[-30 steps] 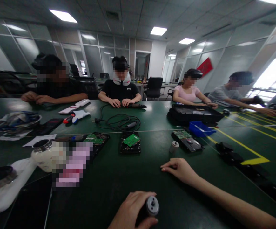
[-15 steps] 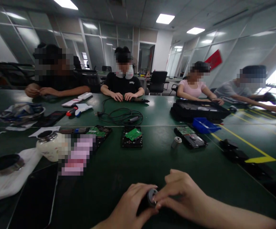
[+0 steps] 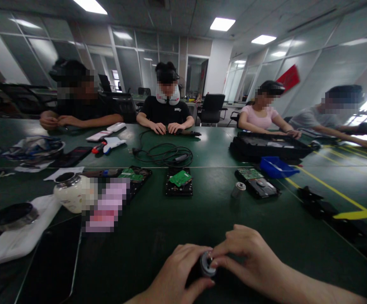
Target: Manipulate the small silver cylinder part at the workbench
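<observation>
My left hand (image 3: 180,270) curls its thumb and fingers around a small grey cylindrical motor (image 3: 206,267), whose round end face tilts up toward me. My right hand (image 3: 249,249) is closed, thumb and index finger pinched together at the right side of that end face. What sits between those fingertips is too small to make out; a tiny coppery glint shows beside them. Beyond my hands, a similar silver metal cylinder (image 3: 238,190) stands upright on the green table (image 3: 158,223).
Hard drives with green circuit boards (image 3: 179,179) lie across the middle, another hard drive (image 3: 257,182) right. A blue bin (image 3: 278,167) and black tray (image 3: 270,145) stand behind. Left are a white jar (image 3: 72,194) and dark tablet (image 3: 50,261). Several co-workers sit opposite.
The view has shifted slightly, moving everything a little rightward. My right fingertips have moved over the motor's end face, and more of that face now shows. The left hand keeps its hold.
</observation>
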{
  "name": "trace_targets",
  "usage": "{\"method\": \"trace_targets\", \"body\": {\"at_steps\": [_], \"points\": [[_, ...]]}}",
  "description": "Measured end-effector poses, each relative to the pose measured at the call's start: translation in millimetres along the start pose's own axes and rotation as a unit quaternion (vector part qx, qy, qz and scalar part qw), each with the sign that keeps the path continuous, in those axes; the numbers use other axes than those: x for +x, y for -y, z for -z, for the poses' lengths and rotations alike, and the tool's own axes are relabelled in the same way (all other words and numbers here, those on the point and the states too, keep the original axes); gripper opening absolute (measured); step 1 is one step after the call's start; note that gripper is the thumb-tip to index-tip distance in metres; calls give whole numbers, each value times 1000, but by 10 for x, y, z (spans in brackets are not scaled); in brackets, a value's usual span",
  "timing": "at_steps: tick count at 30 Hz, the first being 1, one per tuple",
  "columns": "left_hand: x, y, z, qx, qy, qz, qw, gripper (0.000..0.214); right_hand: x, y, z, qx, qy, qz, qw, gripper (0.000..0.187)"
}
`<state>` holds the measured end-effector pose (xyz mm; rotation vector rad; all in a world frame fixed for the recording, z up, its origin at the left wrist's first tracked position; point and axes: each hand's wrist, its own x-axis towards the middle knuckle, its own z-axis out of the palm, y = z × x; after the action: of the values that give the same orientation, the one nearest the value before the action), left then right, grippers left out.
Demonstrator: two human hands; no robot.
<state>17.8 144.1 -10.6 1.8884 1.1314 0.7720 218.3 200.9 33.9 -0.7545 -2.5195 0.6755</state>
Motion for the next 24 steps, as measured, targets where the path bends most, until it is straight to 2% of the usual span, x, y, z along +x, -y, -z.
{"method": "trace_targets", "body": {"at_steps": [6,10,12,16,19,22,24], "points": [[8,17,-5,2,-1,2,1000,35,30,-5,-11,-8,52,-68,996,15],[-1,23,-9,6,-1,-10,1000,38,-7,20,49,5,71,-107,992,46],[-5,19,-11,6,3,-11,1000,38,-41,30,88,36,89,-100,990,53],[-2,4,-13,2,1,12,1000,43,-84,21,145,46,58,-109,991,32],[7,-5,-11,6,2,23,1000,44,-71,5,146,22,33,-124,992,28],[19,4,-8,14,4,17,1000,41,-27,-2,93,36,49,-84,995,29],[27,29,-11,19,7,6,1000,40,10,-5,46,65,58,-52,995,23]]}}
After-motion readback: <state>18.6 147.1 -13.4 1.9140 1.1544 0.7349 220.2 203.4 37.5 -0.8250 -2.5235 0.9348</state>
